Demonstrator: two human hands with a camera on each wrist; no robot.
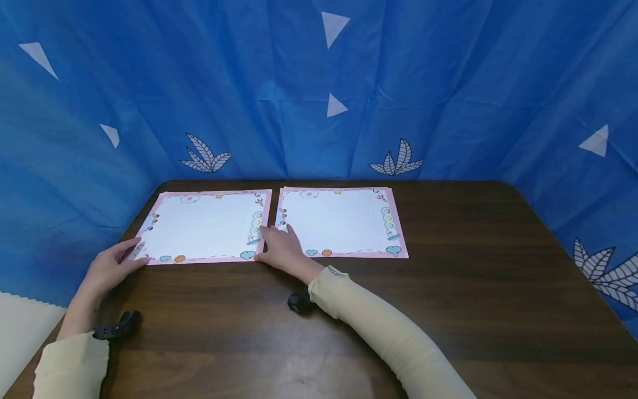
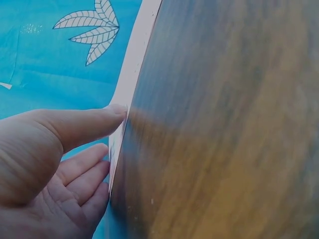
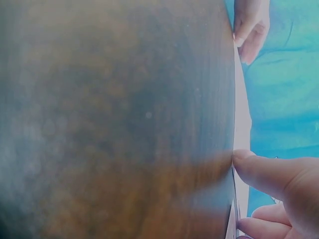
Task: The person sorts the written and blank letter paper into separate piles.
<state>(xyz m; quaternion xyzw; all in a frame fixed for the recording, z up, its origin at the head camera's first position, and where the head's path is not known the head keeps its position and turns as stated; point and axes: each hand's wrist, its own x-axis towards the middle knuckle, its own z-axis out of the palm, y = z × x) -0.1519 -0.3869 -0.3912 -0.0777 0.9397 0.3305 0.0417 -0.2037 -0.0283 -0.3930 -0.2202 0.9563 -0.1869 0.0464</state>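
Two stacks of pink-bordered sheets of paper with cartoon decorations lie side by side on the table. At the lower left corner of the left stack, my left hand touches the edges with thumb and fingers spread. My right hand is at that stack's lower right corner, thumb by the front edge and fingers along the right side. It partly covers the left edge of the right stack. The left wrist view shows the left thumb against the paper's thin edge; in the right wrist view the right thumb meets it too.
A dark wooden table extends to the right and toward me. Behind it hangs a blue curtain with white triangles and leaf prints. Black wrist-worn devices sit below both hands. Something white shows at the far left.
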